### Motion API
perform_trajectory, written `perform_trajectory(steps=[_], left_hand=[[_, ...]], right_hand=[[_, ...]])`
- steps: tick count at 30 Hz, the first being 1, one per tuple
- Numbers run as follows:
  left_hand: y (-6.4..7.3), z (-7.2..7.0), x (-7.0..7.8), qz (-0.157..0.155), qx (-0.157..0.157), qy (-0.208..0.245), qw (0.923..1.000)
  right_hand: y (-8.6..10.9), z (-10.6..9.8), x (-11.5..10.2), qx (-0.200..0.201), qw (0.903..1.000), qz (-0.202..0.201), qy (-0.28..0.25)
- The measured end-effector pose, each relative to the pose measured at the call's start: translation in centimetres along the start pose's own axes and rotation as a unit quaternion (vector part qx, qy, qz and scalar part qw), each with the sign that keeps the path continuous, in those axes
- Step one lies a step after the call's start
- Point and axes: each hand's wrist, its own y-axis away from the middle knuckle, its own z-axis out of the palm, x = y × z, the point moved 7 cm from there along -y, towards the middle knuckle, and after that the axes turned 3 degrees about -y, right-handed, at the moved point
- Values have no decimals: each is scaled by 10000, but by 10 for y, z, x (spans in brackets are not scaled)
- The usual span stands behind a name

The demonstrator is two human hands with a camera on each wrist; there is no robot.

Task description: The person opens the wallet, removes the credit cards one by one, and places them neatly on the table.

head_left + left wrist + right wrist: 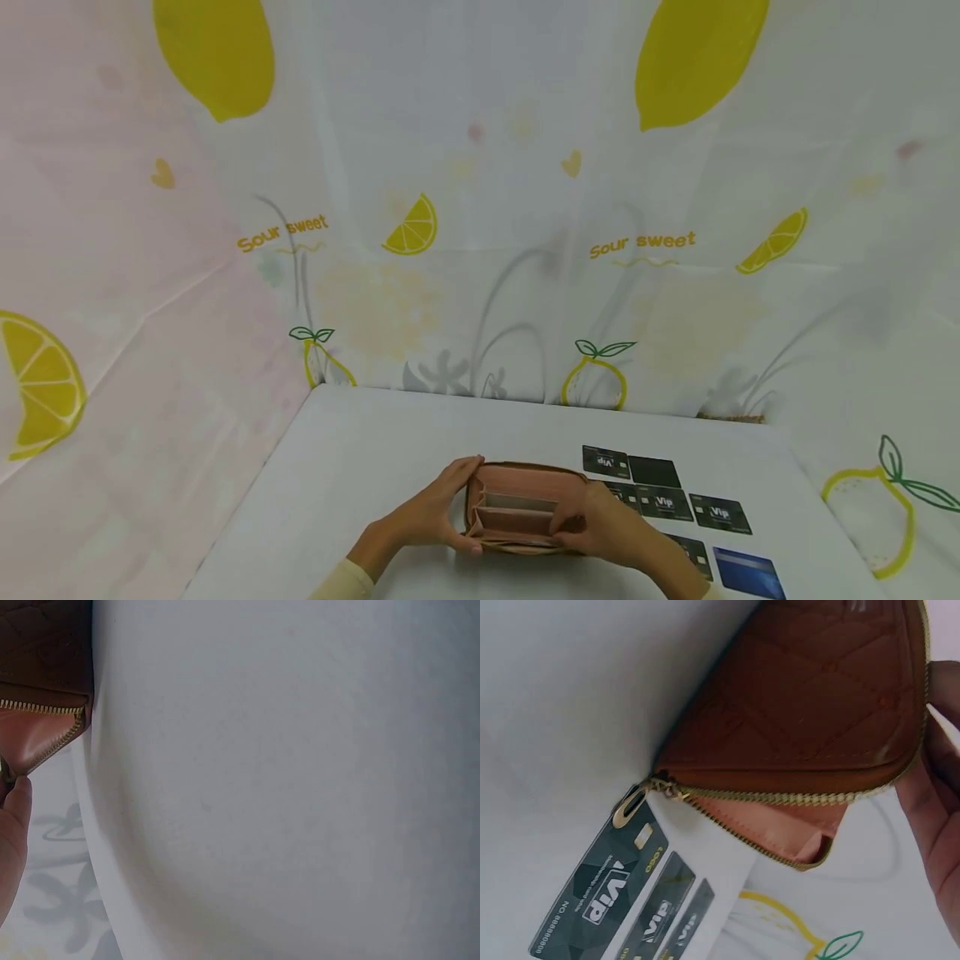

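A brown zip-around wallet (517, 479) with a quilted outside stands spread apart on the white table, its pink-brown lining and pale inner compartments facing up. At its left end my left hand (438, 504) grips it, fingers on the back edge and thumb on the front edge. My right hand (600, 521) holds the wallet's right front part, with fingertips bent over into the compartments. In the right wrist view the wallet's gold zip (810, 798) is undone, and its pull (630, 806) hangs at the corner. The left wrist view catches a corner of the wallet (45, 660).
Right of the wallet lie several dark Vip cards (720, 512), one plain black card (655, 472) and a blue card (748, 573). Behind the white table (360, 450) hangs a lemon-print cloth (510, 317).
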Motion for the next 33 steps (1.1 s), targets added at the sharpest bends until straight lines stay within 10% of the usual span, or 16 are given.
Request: perform_trajectory(steps=[10,17,33], left_hand=[[0,2,-2,44,-9,8,10000],[1,1,1,45,-1,63,10000],[1,2,1,79,5,94,9999]], right_hand=[[-4,15,-3,-769,9889,923,877],[-9,20,-13,-746,9800,867,1626],[-8,15,-9,-518,9842,1303,1084]])
